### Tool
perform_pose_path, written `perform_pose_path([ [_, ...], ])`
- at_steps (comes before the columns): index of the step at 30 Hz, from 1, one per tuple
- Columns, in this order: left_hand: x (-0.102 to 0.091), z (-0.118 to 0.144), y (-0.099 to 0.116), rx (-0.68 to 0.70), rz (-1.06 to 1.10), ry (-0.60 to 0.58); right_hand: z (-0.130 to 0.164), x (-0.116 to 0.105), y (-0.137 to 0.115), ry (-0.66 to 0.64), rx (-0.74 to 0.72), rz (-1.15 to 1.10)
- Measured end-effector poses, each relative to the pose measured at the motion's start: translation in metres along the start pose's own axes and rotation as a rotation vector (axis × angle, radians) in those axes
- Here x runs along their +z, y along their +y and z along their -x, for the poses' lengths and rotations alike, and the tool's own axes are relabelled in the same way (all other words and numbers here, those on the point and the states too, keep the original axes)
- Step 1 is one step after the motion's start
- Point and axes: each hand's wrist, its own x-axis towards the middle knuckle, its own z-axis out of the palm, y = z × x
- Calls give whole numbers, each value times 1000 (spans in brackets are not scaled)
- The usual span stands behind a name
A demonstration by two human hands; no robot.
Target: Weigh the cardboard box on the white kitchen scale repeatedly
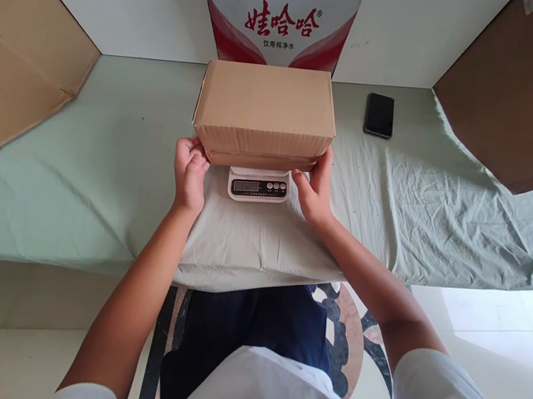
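A closed brown cardboard box point(267, 108) sits on a small white digital scale point(258, 186), whose display and buttons poke out below the box's front edge. My left hand point(190, 170) touches the box's lower left front corner. My right hand point(315, 190) grips the lower right front corner. The scale rests on a folded pale cloth point(249, 244) on the green-sheeted table point(71, 182).
A white and red carton point(278, 16) with printed characters stands behind the box against the wall. A black phone point(380, 115) lies at the back right. Flattened cardboard point(9, 64) leans at the left, another brown sheet point(531, 93) at the right.
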Motion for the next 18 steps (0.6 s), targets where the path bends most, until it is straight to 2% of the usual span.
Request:
perform_pose_path([
  [8,5,6,1,23,-9,-86,3,1,6,5,-22,5],
  [18,3,4,-3,15,51,-109,2,-1,11,20,-8,-46],
])
